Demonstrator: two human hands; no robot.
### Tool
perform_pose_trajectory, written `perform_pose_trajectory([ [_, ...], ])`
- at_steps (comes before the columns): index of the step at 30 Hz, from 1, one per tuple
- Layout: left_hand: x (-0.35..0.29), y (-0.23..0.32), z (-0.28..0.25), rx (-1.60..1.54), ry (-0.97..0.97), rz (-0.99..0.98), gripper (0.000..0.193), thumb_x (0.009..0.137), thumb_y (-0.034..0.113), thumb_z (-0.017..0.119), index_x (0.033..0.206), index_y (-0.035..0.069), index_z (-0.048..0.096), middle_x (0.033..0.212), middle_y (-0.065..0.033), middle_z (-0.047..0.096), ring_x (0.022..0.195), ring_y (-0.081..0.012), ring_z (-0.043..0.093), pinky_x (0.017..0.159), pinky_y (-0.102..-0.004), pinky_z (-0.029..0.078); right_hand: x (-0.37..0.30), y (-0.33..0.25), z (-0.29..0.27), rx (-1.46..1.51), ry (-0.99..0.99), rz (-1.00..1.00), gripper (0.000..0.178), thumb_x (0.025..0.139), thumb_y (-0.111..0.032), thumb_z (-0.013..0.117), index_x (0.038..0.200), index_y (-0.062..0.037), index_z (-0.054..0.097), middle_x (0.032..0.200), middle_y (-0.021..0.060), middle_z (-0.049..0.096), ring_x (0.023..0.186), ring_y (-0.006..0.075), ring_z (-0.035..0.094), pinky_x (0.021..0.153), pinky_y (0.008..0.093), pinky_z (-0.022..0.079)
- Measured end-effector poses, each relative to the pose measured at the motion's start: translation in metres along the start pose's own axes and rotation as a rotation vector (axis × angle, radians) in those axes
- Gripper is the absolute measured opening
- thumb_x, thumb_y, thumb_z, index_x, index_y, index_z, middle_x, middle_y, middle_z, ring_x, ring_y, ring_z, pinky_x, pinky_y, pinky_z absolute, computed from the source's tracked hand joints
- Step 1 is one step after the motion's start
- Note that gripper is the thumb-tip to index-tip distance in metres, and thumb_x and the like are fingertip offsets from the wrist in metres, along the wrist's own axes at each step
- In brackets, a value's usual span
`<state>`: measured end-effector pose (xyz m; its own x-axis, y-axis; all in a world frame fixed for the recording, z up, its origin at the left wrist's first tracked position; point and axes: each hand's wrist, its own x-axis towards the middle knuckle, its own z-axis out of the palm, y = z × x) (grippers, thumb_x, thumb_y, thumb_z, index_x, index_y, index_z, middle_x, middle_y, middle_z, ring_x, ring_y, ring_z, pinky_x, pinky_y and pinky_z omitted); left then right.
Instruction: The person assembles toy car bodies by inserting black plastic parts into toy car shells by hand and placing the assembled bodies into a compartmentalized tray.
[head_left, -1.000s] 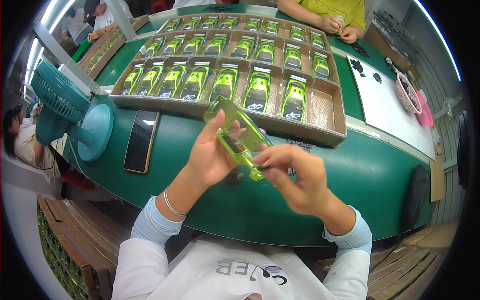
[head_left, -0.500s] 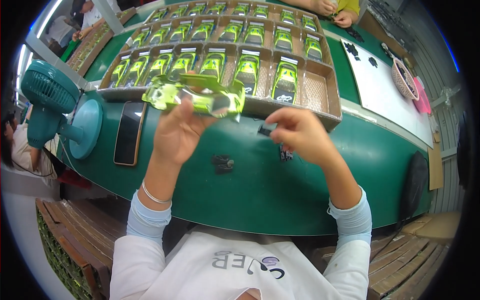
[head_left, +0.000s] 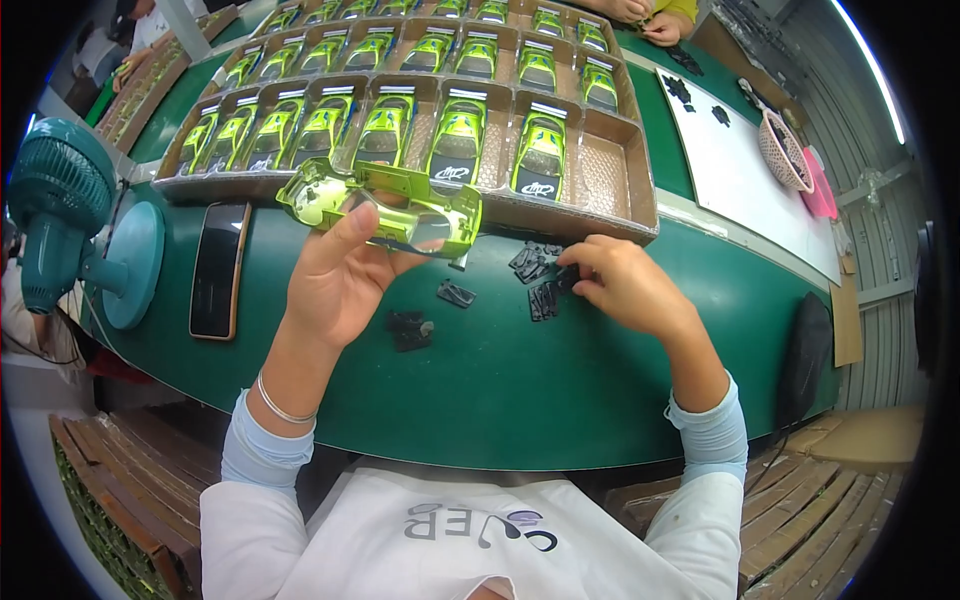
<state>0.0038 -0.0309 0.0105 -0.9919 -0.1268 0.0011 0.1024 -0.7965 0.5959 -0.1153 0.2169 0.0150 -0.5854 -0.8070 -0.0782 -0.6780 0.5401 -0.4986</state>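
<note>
My left hand (head_left: 338, 285) grips a lime-green toy car body shell (head_left: 425, 213), holding it tilted above the table with its hollow inside showing. The thumb presses on its near side. My right hand (head_left: 625, 285) is at a small pile of flat black plastic parts (head_left: 530, 262), thumb and forefinger closed round a black piece that they mostly hide. One black plastic part (head_left: 457, 293) lies alone between the hands. Nearer to me is a dark clump of small parts (head_left: 410, 331).
A cardboard tray (head_left: 640, 215) with dividers holds rows of green toy cars beyond my hands. A phone (head_left: 220, 270) and a teal fan (head_left: 135, 265) stand left. At right are a white board (head_left: 740, 190), a pink basket (head_left: 785, 150) and a black object (head_left: 808, 350). Another person's hands (head_left: 660, 25) work opposite.
My right hand has moved onto the black parts, its fingers lower. A lone black part now lies on the table where bare green showed. The left hand still holds the shell; the view has shifted.
</note>
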Motion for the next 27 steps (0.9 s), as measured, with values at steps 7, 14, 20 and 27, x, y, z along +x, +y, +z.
perform_pose_trajectory([
  [7, 0.003, -0.005, -0.001, 0.103, -0.035, 0.009, 0.037, 0.083, 0.014, 0.052, 0.114, -0.004, 0.041, 0.105, -0.0157, 0.054, 0.096, -0.0260, 0.056, 0.084, -0.0410, 0.047, -0.007, 0.000, -0.005, 0.039, -0.072, 0.052, 0.018, 0.069, -0.003, 0.059, 0.087, 0.0000, 0.058, 0.084, 0.0137, 0.053, 0.079, 0.0317, 0.054, 0.070, 0.0374, 0.044],
  [14, 0.003, -0.010, -0.001, 0.110, -0.052, -0.020, 0.030, 0.082, 0.011, 0.053, 0.108, -0.002, 0.045, 0.104, -0.0144, 0.054, 0.095, -0.0259, 0.056, 0.082, -0.0419, 0.048, -0.013, 0.006, -0.019, 0.366, 0.184, -0.113, 0.015, 0.065, 0.001, 0.063, 0.079, -0.0026, 0.064, 0.068, 0.0073, 0.055, 0.063, 0.0145, 0.052, 0.056, 0.0255, 0.041],
  [20, -0.001, -0.020, 0.006, 0.140, -0.101, -0.061, 0.032, 0.081, 0.008, 0.053, 0.110, -0.002, 0.043, 0.106, -0.0146, 0.053, 0.096, -0.0250, 0.055, 0.081, -0.0390, 0.049, -0.020, -0.012, -0.006, 0.511, 0.375, -0.328, 0.022, 0.060, 0.009, 0.057, 0.079, -0.0010, 0.064, 0.067, 0.0073, 0.057, 0.058, 0.0137, 0.054, 0.054, 0.0221, 0.041],
  [27, -0.005, -0.031, 0.011, 0.226, -0.122, -0.124, 0.063, 0.070, 0.005, 0.065, 0.122, 0.002, 0.030, 0.116, -0.0168, 0.045, 0.106, -0.0269, 0.049, 0.086, -0.0379, 0.045, -0.019, -0.021, 0.004, 0.604, 0.371, -0.417, 0.027, 0.066, 0.015, 0.048, 0.088, 0.0060, 0.058, 0.079, 0.0170, 0.058, 0.070, 0.0211, 0.060, 0.063, 0.0296, 0.052],
])
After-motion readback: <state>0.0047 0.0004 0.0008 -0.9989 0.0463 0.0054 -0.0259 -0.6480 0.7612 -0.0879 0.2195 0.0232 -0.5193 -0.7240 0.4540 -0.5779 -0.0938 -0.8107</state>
